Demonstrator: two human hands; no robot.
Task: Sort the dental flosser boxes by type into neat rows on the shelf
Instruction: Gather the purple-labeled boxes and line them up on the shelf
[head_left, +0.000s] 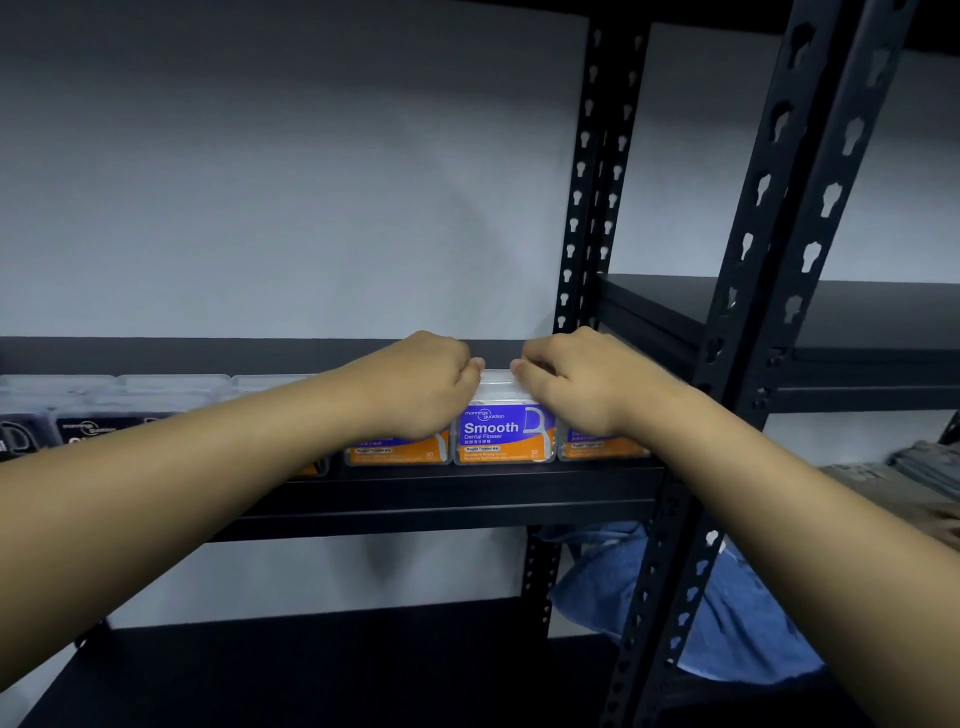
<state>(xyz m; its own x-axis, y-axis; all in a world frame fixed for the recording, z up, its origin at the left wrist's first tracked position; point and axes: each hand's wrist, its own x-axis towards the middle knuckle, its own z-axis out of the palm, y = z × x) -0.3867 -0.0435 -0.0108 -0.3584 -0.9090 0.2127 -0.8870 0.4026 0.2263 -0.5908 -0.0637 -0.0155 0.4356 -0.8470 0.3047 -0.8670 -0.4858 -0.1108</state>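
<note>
A row of clear flosser boxes lines the front of the black shelf (467, 493). The middle one, a purple-and-orange "Smooth" box (506, 434), faces me. Matching purple-and-orange boxes stand on its left (397, 452) and right (602, 447), each partly hidden by a hand. Black-labelled boxes (88, 423) fill the row's left end. My left hand (421, 384) and my right hand (576, 382) rest curled on the box tops, fingertips touching the top corners of the middle box. Whether they grip anything is hidden.
Black slotted uprights (576, 208) (769, 260) stand to the right of the boxes. A second black shelf unit (831, 322) adjoins on the right. Blue cloth (727, 613) and grey folded fabric (924, 462) lie lower right. A lower black shelf (311, 665) sits below.
</note>
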